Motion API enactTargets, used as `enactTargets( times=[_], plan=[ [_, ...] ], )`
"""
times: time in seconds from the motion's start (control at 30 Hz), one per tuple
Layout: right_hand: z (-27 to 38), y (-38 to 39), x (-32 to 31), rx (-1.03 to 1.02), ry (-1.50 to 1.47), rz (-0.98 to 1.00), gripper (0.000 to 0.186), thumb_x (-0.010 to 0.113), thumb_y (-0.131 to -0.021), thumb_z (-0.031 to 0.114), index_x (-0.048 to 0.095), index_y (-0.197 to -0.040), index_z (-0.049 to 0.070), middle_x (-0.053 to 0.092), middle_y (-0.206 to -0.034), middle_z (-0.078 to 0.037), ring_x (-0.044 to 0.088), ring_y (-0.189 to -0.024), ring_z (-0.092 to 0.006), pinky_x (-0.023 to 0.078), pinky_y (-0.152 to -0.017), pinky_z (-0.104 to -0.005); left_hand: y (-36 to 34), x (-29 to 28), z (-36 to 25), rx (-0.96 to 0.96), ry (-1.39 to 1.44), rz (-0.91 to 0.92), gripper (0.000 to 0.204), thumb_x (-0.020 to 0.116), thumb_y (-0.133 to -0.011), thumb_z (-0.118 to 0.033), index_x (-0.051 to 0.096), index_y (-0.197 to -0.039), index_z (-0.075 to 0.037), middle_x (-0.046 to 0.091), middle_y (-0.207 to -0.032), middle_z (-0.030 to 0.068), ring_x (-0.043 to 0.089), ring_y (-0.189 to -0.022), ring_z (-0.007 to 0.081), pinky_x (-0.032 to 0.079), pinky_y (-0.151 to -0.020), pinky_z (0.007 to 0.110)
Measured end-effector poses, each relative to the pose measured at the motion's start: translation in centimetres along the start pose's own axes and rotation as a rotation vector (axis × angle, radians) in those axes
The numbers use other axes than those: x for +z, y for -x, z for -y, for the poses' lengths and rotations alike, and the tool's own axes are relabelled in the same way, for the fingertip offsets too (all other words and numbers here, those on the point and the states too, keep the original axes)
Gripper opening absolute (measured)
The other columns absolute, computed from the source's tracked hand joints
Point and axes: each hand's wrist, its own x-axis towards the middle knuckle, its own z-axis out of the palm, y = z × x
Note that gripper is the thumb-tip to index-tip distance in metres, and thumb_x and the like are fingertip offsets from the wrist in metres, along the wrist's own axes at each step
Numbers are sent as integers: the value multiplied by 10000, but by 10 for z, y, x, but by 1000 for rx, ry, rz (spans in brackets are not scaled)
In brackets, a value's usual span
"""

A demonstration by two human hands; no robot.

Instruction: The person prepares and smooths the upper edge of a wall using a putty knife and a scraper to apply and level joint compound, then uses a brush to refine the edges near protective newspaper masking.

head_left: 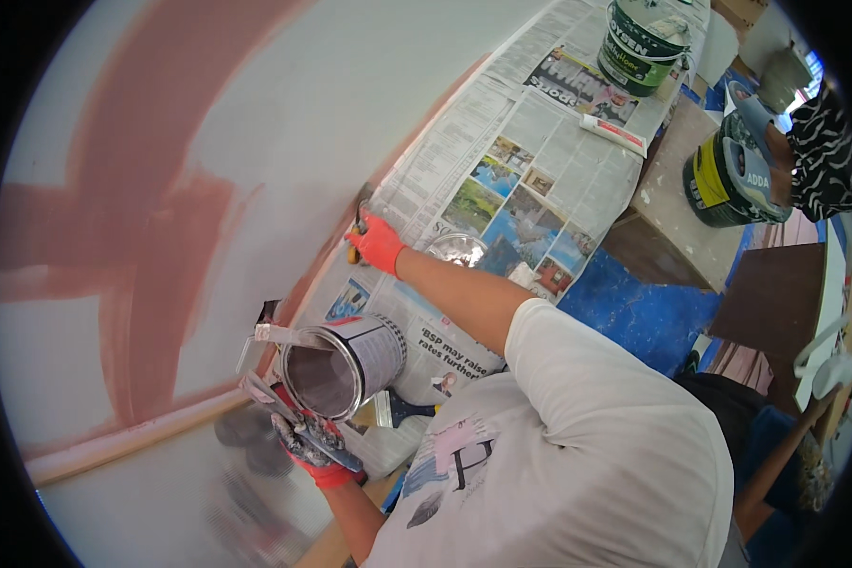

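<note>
A newspaper-covered surface [488,109] meets a red-streaked wall [151,218]. At its wall-side edge, the right hand [381,243] grips a yellow-handled tool [353,255]; the left hand [309,458], clamped on a flat tool [335,452], could bump the open can [381,352], spilling any contents.

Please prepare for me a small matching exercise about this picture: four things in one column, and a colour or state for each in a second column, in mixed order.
Column one
1. Right hand
2. Metal can
3. Slim tube
4. Bucket standing on the newspaper

Column two
A. White and red, lying flat
B. Dark green, near the picture's top edge
C. Gloved in red
D. Open mouth turned toward the picture's left

Right pairs: 1-C, 2-D, 3-A, 4-B
</note>
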Motion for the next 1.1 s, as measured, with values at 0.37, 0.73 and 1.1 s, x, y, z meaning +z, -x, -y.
enactTargets(
  times=[0.37, 0.73, 1.1],
  plan=[
    [34, 78, -45, 4, -78, 444, 681, 639, -885, 176, 328, -1474, 37, 627, -1011, -139, 621, -859, -189, 516, -762, -334, 4, -28, -10, -26, -45, 179, 411, 537, -927, -535, 556, -806, -143, 534, -630, 10, 497, -472, 152, 427, -414, 295],
    [194, 227, -252, 140, -422, 470, 556, 593, -908, 202, 408, -1414, 65, 589, -1035, -122, 601, -837, -212, 508, -677, -332, 9, 72, 58, 763, -1238, 667, 400, 584, -938, -171, 516, -1278, 30, 579, -1193, 177, 575, -1073, 248, 442, -940, 355],
    [183, 267, -257, -842, 684, 474, 646, 790, -669, 152, 576, -1277, 122, 488, -1411, -138, 501, -1261, -312, 423, -1034, -390, 25, 108, 54, 499, -1097, 861, 384, 600, -931, -134, 529, -1291, -21, 618, -1080, 130, 583, -948, 156, 476, -832, 294]
  ],
)
